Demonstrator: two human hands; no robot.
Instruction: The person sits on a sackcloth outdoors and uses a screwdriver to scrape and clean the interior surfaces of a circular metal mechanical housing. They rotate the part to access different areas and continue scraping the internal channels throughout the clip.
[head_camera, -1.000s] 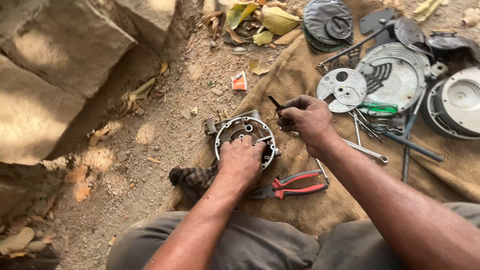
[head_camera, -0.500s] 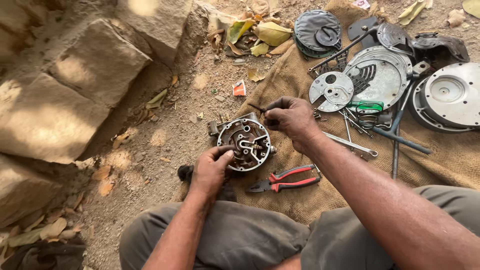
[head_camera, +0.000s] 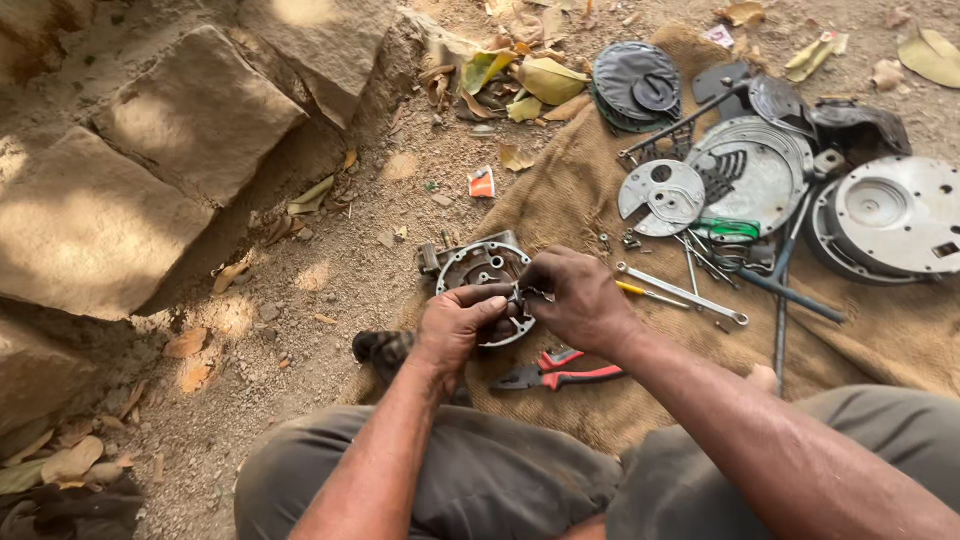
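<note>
Covering dusty ground (head_camera: 330, 250), burlap sacking (head_camera: 600, 180) beside stones (head_camera: 180, 120).

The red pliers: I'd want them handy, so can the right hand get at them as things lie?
Probably yes. The pliers lie bare on the sacking just below the right hand, nothing over them, though that hand is busy with a small part.

I'm counting two hands, the left hand (head_camera: 458, 325) and the right hand (head_camera: 580, 298), working at one round metal housing (head_camera: 480, 268). I'm also seeing one pair of red-handled pliers (head_camera: 560, 372), one spanner (head_camera: 682, 294), and two large stone blocks (head_camera: 130, 180).
</note>
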